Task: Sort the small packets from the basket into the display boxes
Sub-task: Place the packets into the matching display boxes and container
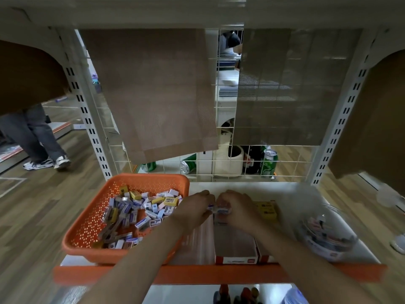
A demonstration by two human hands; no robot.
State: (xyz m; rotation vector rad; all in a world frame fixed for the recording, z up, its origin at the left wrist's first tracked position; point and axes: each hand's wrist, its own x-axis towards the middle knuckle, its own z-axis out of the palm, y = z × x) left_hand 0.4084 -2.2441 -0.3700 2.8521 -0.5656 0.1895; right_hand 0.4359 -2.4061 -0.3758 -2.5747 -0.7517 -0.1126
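While poised over red-and-white cardboard display box point(235, 260), lower centre, pinching small white-and-blue packets point(221, 209) between left hand point(197, 208) and right hand point(240, 207), fingertips clamped endwise, probably squaring them for insertion; more in orange perforated plastic basket point(149, 177), lower left.

Dim, soft indoor light; motion blur, bowed wide-angle edges.

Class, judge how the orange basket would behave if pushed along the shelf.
The orange basket probably slides rather than tips: wide and low. Its perforated walls may flex. Loose packets inside would likely shift.
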